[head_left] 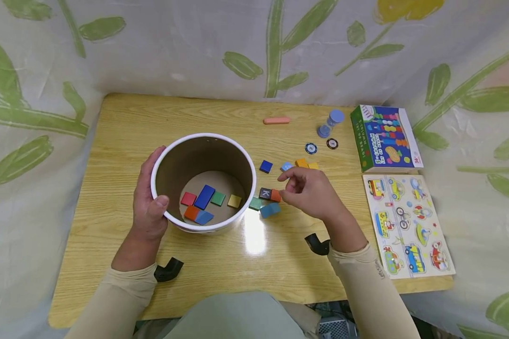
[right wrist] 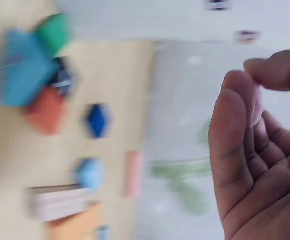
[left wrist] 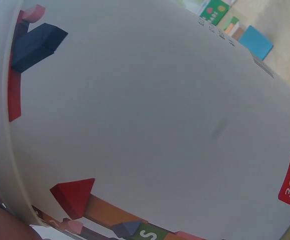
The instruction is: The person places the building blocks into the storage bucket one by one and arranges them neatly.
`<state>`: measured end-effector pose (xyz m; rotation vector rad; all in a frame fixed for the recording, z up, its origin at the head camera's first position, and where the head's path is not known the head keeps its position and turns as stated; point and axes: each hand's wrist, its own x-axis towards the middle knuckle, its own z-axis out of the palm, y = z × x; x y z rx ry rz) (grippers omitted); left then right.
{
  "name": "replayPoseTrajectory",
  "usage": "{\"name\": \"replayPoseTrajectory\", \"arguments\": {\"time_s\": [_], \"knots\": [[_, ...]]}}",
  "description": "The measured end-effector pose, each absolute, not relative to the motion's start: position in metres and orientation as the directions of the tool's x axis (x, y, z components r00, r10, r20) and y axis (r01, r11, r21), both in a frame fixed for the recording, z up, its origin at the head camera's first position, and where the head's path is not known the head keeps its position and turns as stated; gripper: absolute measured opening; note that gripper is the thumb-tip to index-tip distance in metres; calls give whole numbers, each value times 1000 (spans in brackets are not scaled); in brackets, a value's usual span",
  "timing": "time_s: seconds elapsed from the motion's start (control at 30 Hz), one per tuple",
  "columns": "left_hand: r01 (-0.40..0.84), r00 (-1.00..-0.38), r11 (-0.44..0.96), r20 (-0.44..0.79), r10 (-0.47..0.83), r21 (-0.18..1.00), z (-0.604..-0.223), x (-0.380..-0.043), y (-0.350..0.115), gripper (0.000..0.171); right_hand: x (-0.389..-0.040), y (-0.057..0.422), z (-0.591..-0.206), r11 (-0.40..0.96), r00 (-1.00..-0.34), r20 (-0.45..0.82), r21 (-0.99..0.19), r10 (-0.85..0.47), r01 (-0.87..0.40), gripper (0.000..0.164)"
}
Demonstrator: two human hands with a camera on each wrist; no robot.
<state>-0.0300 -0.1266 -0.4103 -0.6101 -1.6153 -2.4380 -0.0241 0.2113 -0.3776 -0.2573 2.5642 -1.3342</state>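
Note:
My left hand (head_left: 149, 209) grips the left side of a round white bucket (head_left: 202, 135), thumb over the rim. Seen from the left wrist, the bucket's outer wall (left wrist: 145, 115) has printed blocks on it. Inside lie several blocks, among them a long blue block (head_left: 204, 197) and a yellow block (head_left: 234, 201). My right hand (head_left: 307, 190) hovers right of the bucket over loose blocks, its fingers loosely bent and nothing between them in the right wrist view. Nearest to it are an orange block (head_left: 276, 195), a black letter block (head_left: 265, 193) and a blue block (head_left: 270, 210).
Farther back are a dark blue block (head_left: 266, 166), poker chips (head_left: 311, 148), an hourglass (head_left: 331, 123) and a pink bar (head_left: 276, 120). On the right, a bead-toy box (head_left: 386, 136) stands behind a picture board (head_left: 407, 223). Curtains surround the wooden table (head_left: 127, 122).

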Motion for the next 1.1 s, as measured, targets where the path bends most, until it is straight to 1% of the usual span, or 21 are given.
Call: {"name": "replayPoseTrajectory", "arguments": {"time_s": [0.13,0.23,0.4,0.57,0.73,0.93,1.1], "knots": [[338,-908,-408,408,95,848,-410,-30,-128,79,-21,225,-422,521,-932,-223,-852,-286,44,23],[343,-905,-405,414,98,847,-411,-30,-128,78,-18,233,-451,505,-917,-269,-859,-294,90,27],[352,-901,-397,422,101,848,-412,-31,-127,77,-13,236,-482,526,-916,-274,-846,-291,86,26],[349,-904,-400,417,95,847,-413,-31,-128,77,-9,232,-494,555,-921,-264,-830,-287,65,32],[346,-905,-395,413,98,851,-412,-30,-128,77,-7,228,-500,632,-922,-244,-775,-301,-1,34],[348,-904,-385,415,103,855,-413,-30,-128,76,-7,222,-503,699,-927,-234,-714,-293,-41,30],[349,-904,-391,416,99,852,-414,-30,-129,76,-6,222,-499,717,-938,-234,-696,-255,-21,26]]}}
